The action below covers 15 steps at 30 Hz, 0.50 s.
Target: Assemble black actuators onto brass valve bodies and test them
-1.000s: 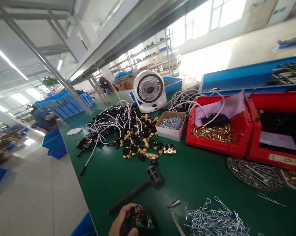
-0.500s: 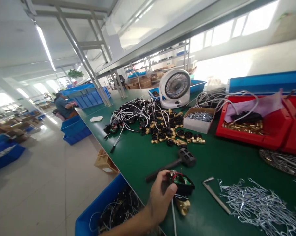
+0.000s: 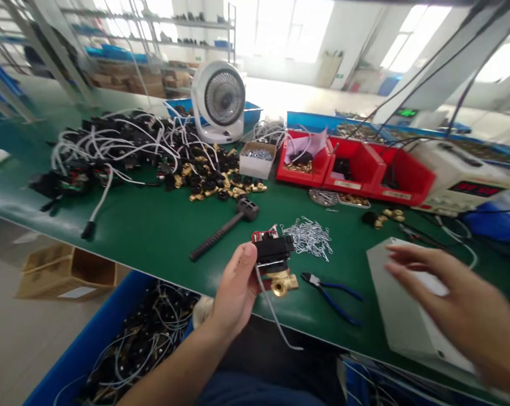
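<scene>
My left hand [image 3: 236, 285] grips a black-housed valve unit [image 3: 275, 248] above the front edge of the green bench. A brass valve body [image 3: 281, 282] forms its lower end, red wires show at its open top, and a white cable [image 3: 276, 318] hangs from it. My right hand [image 3: 453, 296], blurred by motion, hovers over a grey metal box [image 3: 390, 282] with fingers stretched and apart; no object shows in it. Between the hands lie diagonal cutters with blue handles [image 3: 337, 296]. Behind the unit is a pile of bent wire pins [image 3: 310, 238].
A black mallet [image 3: 223, 228] lies left of the pins. Farther back are cabled black units [image 3: 123, 141], brass valves [image 3: 212, 180], a white fan [image 3: 219, 98], a carton of small metal parts [image 3: 257, 166], red bins [image 3: 356, 169] and a power supply [image 3: 458, 175]. A blue crate [image 3: 89, 332] stands below the edge.
The view has swung right and the right hand has come into sight. The left hand still holds the valve unit, now turned so its side and brass opening face me.
</scene>
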Available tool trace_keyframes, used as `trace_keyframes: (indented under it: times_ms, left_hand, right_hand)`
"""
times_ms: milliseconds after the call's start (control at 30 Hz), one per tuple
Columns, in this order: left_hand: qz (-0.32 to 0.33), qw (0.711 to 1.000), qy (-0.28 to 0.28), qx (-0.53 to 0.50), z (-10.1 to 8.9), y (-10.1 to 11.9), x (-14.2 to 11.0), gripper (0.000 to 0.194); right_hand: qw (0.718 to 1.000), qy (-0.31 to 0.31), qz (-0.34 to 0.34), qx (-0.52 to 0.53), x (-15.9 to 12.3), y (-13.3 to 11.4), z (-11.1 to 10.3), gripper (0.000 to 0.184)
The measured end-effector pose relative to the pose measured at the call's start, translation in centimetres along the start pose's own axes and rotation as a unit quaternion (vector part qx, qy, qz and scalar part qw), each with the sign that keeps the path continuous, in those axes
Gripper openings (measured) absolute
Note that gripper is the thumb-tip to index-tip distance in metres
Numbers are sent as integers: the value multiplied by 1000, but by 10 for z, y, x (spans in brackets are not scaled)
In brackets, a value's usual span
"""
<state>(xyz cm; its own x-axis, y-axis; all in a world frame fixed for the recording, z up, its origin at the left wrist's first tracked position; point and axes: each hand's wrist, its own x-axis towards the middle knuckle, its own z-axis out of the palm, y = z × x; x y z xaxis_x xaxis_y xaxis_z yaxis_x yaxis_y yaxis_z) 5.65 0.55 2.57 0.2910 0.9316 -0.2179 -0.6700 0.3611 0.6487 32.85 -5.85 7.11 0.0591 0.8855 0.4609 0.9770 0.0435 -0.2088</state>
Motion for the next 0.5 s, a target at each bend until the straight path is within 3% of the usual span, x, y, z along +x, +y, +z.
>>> trace_keyframes:
  times_ms: [133,233,333,500]
  left_hand:
    - [-2,1000,-16,-7,1,2,-4,56]
    - [-10,1000,-17,7,0,3,-3,57]
    - [-20,999,-28,27,-5,1,1,60]
    - [-48,998,-31,30,-18,-21,17,64]
  right_hand:
    - [985,-60,-109,-119,-42,-33,55,66]
    - [973,-61,-112,-191,-68,-39,81,58]
    - [973,-75,-94,-198,-75,-34,82,47]
    - [970,-104,-75,-208,-73,-30,71,65]
